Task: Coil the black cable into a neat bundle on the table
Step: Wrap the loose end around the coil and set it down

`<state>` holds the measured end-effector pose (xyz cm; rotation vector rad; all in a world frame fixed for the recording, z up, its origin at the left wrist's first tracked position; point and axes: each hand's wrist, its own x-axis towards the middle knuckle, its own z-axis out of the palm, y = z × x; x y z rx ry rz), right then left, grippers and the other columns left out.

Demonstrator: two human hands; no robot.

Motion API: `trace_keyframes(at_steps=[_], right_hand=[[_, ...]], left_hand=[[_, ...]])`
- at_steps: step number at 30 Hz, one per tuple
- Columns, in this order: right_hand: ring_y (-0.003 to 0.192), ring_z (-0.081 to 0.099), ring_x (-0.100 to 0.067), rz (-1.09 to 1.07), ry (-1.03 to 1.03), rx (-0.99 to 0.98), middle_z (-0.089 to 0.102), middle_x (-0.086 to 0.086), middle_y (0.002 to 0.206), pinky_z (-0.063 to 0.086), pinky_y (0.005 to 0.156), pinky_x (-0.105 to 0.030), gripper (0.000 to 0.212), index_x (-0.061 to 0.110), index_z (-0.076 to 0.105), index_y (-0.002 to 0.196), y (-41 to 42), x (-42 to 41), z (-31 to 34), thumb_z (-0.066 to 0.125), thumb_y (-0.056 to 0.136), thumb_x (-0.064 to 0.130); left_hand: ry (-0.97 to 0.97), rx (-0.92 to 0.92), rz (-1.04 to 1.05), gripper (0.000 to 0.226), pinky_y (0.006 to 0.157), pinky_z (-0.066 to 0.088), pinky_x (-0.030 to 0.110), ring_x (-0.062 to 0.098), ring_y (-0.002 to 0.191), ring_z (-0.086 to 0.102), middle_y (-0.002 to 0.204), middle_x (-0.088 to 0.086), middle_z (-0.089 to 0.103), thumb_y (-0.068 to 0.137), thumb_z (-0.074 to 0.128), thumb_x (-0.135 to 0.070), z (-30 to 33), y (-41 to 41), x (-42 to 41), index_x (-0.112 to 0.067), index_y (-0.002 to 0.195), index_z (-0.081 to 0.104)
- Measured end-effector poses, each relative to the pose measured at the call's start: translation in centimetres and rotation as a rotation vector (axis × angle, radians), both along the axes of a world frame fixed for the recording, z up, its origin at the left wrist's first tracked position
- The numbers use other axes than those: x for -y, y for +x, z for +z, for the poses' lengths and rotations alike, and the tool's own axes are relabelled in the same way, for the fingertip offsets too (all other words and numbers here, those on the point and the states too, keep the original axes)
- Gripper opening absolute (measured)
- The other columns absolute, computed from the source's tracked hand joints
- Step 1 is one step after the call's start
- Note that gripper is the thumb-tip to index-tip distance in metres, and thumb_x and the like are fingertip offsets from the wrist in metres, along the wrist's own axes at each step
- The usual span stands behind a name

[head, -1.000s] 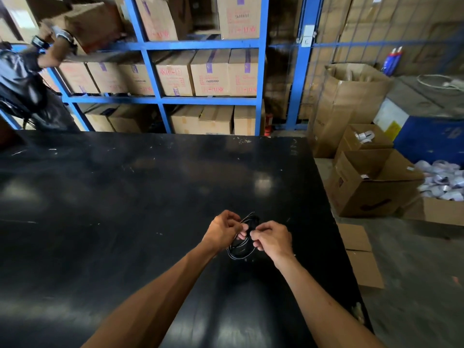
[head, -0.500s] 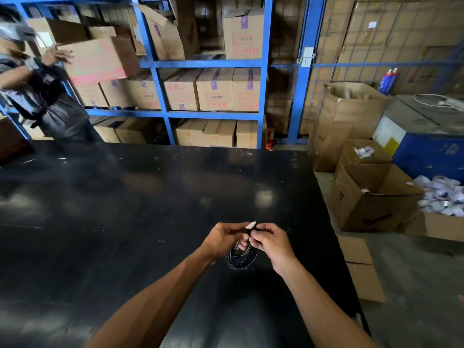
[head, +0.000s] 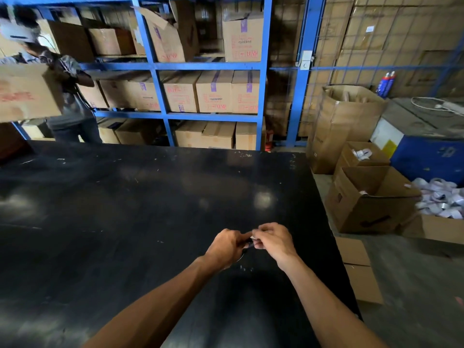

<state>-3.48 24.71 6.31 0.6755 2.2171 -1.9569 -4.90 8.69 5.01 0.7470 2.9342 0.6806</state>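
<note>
Seen from the head camera, two bare hands are brought together low over a black worktop (head: 150, 209), toward its right edge and nearer the front than the far side. The left hand (head: 227, 247) and the right hand (head: 273, 241) are closed fingertip to fingertip, both pinched on the black cable (head: 247, 245), which is almost wholly hidden between them. Only a short dark stretch is seen in the gap between the fingers, and a thin dark arc is made out just below the left hand, against the tabletop; because cable and surface are both black, the shape of the coil cannot be told. A small pale piece (head: 254, 237) is held at the right hand's fingertips; whether it is a plug or a tie cannot be told.

Beyond the far edge of the worktop, blue shelving (head: 262, 71) is stacked with taped cardboard boxes (head: 213, 91). At the far left corner, a second person (head: 72, 101) is seen carrying a large carton (head: 27, 92). To the right of the worktop, open cardboard boxes (head: 369, 199) are set on the floor beside a blue bin (head: 426, 159), with a heap of pale wrapped items (head: 442, 199) next to them.
</note>
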Motion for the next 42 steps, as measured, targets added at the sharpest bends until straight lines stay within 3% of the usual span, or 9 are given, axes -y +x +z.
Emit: trace_keyframes(at_steps=[7,13,16,19,23,29,34,37,42], right_hand=[[0.058,0.057,-0.019,-0.037,-0.269,-0.001,0.067,-0.019,0.078,0.052,0.059,-0.029,0.034,0.001,0.053,0.118,-0.2,-0.8,0.7,0.064,0.088,-0.011],[0.059,0.062,-0.012,0.064,-0.076,-0.006,0.073,-0.005,0.075,0.051,0.055,-0.026,0.018,0.011,0.069,0.106,-0.3,-1.4,1.1,0.067,0.098,0.027],[0.074,0.066,-0.011,0.090,0.035,-0.095,0.074,-0.003,0.095,0.052,0.063,-0.026,0.012,0.024,0.071,0.106,-0.2,-2.5,1.2,0.065,0.095,0.023],[0.100,0.065,-0.007,0.279,0.197,-0.199,0.065,0.007,0.118,0.052,0.079,-0.022,0.040,0.034,0.068,0.120,0.2,-3.0,1.1,0.071,0.086,0.013],[0.107,0.065,-0.003,0.449,0.306,-0.280,0.064,0.018,0.120,0.054,0.091,-0.023,0.056,0.040,0.063,0.132,0.5,-2.8,0.8,0.082,0.081,0.025],[0.088,0.075,-0.001,0.406,0.275,-0.280,0.081,0.013,0.087,0.060,0.088,-0.026,0.025,0.036,0.078,0.091,0.3,-2.8,1.3,0.087,0.078,0.016],[0.075,0.071,0.005,0.336,0.334,-0.238,0.079,0.012,0.076,0.051,0.071,-0.010,0.007,0.026,0.084,0.085,0.5,-2.3,1.6,0.086,0.080,0.023],[0.082,0.071,-0.008,0.258,0.427,-0.164,0.080,0.006,0.083,0.054,0.077,-0.026,0.012,0.021,0.085,0.089,0.7,-1.7,1.1,0.081,0.083,0.030],[0.079,0.062,-0.019,0.141,0.563,-0.168,0.068,-0.002,0.074,0.040,0.071,-0.025,0.022,0.012,0.080,0.097,0.4,-0.8,1.3,0.069,0.094,0.030]], left_hand=[[0.418,0.341,0.082,0.021,0.064,0.044,0.024,0.008,0.060,0.050,0.068,-0.005,0.061,0.094,0.058,-0.016,0.7,0.3,0.0,-0.019,0.103,0.077],[0.459,0.371,0.121,0.022,0.056,0.035,0.026,0.011,0.055,0.040,0.064,-0.001,0.051,0.088,0.055,-0.022,1.3,-0.1,1.0,-0.009,0.092,0.073],[0.611,0.470,0.219,0.024,0.054,0.034,0.023,0.008,0.052,0.041,0.060,-0.004,0.051,0.092,0.058,-0.014,1.9,-0.1,0.8,-0.015,0.072,0.071],[0.764,0.632,0.279,0.037,0.050,0.029,0.021,0.009,0.052,0.039,0.060,-0.001,0.053,0.092,0.058,-0.007,2.3,-0.3,0.6,-0.020,0.059,0.068],[0.717,0.696,0.221,0.037,0.049,0.024,0.024,0.010,0.052,0.035,0.058,-0.002,0.050,0.091,0.054,-0.007,3.0,-0.1,0.1,-0.020,0.058,0.062],[0.633,0.714,0.170,0.033,0.051,0.028,0.025,0.011,0.055,0.037,0.062,-0.001,0.049,0.089,0.055,-0.012,3.2,0.0,0.5,-0.023,0.059,0.063],[0.557,0.711,0.185,0.020,0.051,0.035,0.019,0.006,0.051,0.043,0.060,-0.003,0.053,0.091,0.056,-0.012,2.9,-0.1,0.8,-0.010,0.088,0.076],[0.414,0.644,0.134,0.019,0.061,0.042,0.021,0.005,0.057,0.051,0.061,-0.005,0.059,0.091,0.059,-0.017,3.0,-0.1,0.5,-0.015,0.090,0.078],[0.621,0.798,0.188,0.025,0.054,0.041,0.023,0.011,0.055,0.049,0.066,0.000,0.053,0.098,0.057,-0.018,3.1,0.0,0.4,-0.017,0.077,0.071]])
